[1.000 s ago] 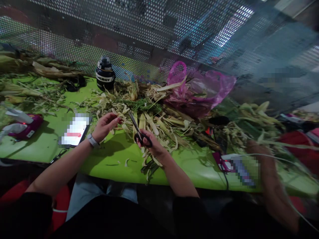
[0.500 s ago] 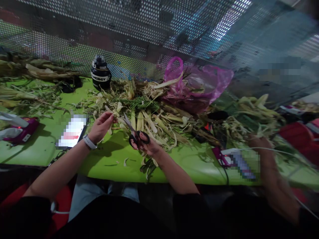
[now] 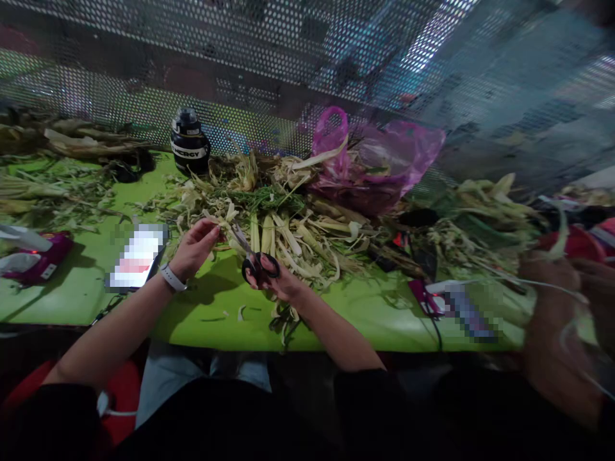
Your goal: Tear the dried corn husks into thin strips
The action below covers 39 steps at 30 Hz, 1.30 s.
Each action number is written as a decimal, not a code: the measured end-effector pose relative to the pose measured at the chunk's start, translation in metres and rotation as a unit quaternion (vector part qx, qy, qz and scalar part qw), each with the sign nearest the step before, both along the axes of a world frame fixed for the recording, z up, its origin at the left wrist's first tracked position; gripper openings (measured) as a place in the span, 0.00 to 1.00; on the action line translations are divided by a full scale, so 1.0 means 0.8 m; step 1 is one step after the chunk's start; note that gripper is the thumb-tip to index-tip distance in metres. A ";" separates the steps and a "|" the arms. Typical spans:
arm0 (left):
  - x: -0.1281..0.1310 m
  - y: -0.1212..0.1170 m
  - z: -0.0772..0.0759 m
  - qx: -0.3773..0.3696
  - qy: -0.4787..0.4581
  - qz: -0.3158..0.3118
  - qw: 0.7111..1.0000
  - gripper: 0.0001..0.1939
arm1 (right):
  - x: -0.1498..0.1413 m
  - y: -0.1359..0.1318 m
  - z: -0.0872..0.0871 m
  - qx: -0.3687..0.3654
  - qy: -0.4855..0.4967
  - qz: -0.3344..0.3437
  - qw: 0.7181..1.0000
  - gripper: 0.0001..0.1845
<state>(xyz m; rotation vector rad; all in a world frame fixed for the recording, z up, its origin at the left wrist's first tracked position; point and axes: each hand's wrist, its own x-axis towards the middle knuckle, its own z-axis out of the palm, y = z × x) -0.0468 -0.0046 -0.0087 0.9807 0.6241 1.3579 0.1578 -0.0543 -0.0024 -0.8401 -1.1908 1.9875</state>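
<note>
Gripping scissors [image 3: 250, 255] in right hand [image 3: 283, 283], left hand [image 3: 195, 246] pinching pale plant strip [image 3: 227, 223], black bottle [image 3: 189, 142] lettered "NERGY" beyond

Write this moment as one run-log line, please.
left hand: pinching plant piece | right hand: holding scissors, blades near plant piece | behind: black bottle, pink bag

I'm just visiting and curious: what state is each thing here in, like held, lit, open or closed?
Scissors: held in the right hand; blade gap unclear
Plant piece: apparently pinched in the left hand
Phone at left: lying flat, screen lit
Bottle: upright, lid on
Pink plastic bag: open
Left purple device: lit red
Right purple device: lit red
</note>
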 end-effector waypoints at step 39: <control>-0.001 -0.002 -0.004 0.007 0.095 0.067 0.993 0.14 | 0.022 0.017 0.006 0.284 -0.402 -0.107 0.864 0.16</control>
